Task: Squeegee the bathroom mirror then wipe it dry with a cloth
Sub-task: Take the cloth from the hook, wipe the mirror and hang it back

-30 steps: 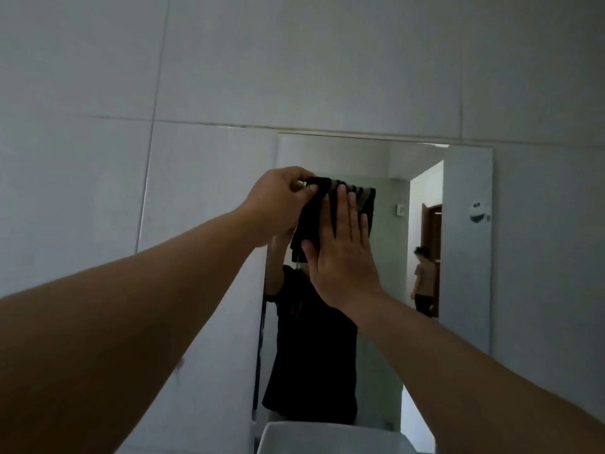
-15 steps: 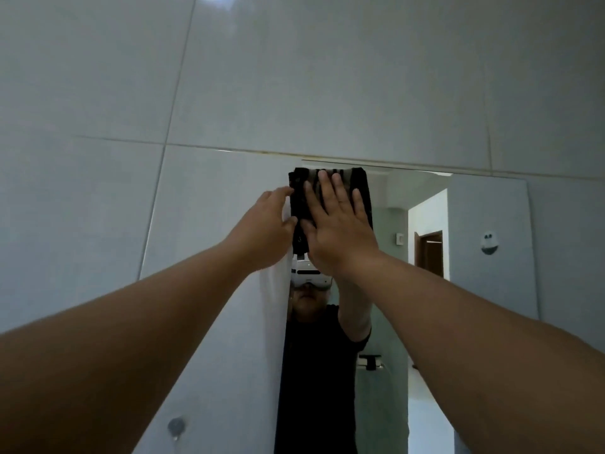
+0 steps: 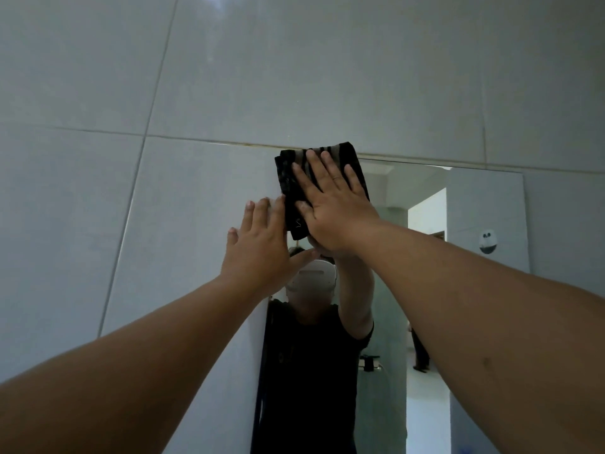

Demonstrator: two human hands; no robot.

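Far left I see gray wall tiles (image 3: 82,208) with pale grout lines, glossy, filling the top half too. My left forearm comes up from the bottom left corner. Left hand (image 3: 258,247) is flat, fingers straight and spread a bit, holding nothing; fingertips sit right at the mirror's top left corner, just beside the cloth's left edge. Can't tell if the palm actually touches the wall or the glass.

Next over, the cloth (image 3: 291,188): dark, folded, with lighter stripes near its top, pressed on the mirror (image 3: 393,290) at the upper left corner, its top edge reaching the mirror's top edge. Right hand (image 3: 334,208) lies flat over the cloth, fingers straight and fanned, palm pressing it to the glass, not curled round it. Lower end of the cloth sticks out under the thumb side.

In the mirror below I see a reflected person in a dark shirt, arm raised, a white headset on. Right of that, a bright reflected doorway (image 3: 425,221). Further right, a small white sticker (image 3: 487,241) with dark eyes shows in the mirror near its right edge. My right forearm runs off the bottom right.
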